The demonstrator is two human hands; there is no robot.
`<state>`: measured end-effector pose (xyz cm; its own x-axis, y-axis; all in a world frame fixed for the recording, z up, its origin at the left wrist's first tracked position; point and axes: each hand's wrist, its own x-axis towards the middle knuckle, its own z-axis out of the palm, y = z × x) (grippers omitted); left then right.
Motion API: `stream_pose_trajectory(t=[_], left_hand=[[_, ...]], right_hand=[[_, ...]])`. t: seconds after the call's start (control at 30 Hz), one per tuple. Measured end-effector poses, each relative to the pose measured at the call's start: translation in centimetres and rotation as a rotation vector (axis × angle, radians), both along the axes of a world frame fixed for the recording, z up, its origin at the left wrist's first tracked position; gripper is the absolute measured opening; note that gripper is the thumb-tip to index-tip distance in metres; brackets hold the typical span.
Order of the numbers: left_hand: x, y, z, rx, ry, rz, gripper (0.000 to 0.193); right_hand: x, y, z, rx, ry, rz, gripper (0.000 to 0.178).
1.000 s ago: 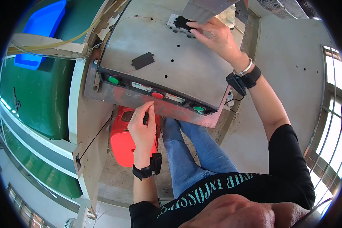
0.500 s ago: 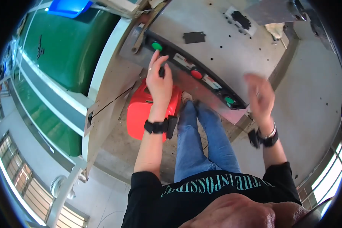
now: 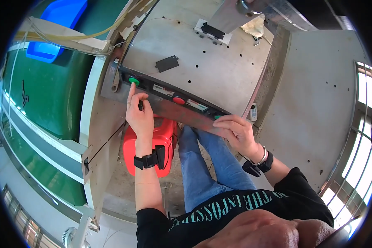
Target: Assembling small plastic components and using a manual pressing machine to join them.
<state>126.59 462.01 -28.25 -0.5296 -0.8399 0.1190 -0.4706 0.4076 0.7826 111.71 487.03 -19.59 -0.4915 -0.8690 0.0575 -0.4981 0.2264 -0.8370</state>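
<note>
My left hand (image 3: 139,118) reaches to the left green push button (image 3: 134,81), its index finger stretched onto it. The other fingers are curled, and a small dark thing (image 3: 141,106) shows between them; its kind is hard to make out. My right hand (image 3: 239,134) has its fingers stretched out at the right green push button (image 3: 218,117), covering part of it. Between them on the black control panel (image 3: 155,81) sits a red push button (image 3: 178,100). Behind the panel, a flat black plate (image 3: 167,63) lies on the metal table (image 3: 223,76).
A white fixture holding a black part (image 3: 213,30) sits farther back under a metal machine head (image 3: 239,14). A pale cloth (image 3: 253,27) lies right of it. Green machine housing (image 3: 41,95) with blue trays (image 3: 45,49) stands left. A red stool (image 3: 146,155) is below my left hand.
My right hand has come down from the right onto the right green button. My left index finger stays at the left green button. The whole view has shifted and turned.
</note>
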Motion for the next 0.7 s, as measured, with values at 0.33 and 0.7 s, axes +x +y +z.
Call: stream_pose_trajectory(t=[0.33,0.7], left_hand=[[-0.4,1.2,1.8,-0.032,0.149,0.085,0.019],[-11.1,-2.6,7.6,-0.273,0.167,-0.379,0.021]], right_hand=[[0.1,-0.3,-0.1,0.038,-0.012,-0.012,0.028],[0.0,-0.3,0.2,0.012,0.029,-0.022,0.028]])
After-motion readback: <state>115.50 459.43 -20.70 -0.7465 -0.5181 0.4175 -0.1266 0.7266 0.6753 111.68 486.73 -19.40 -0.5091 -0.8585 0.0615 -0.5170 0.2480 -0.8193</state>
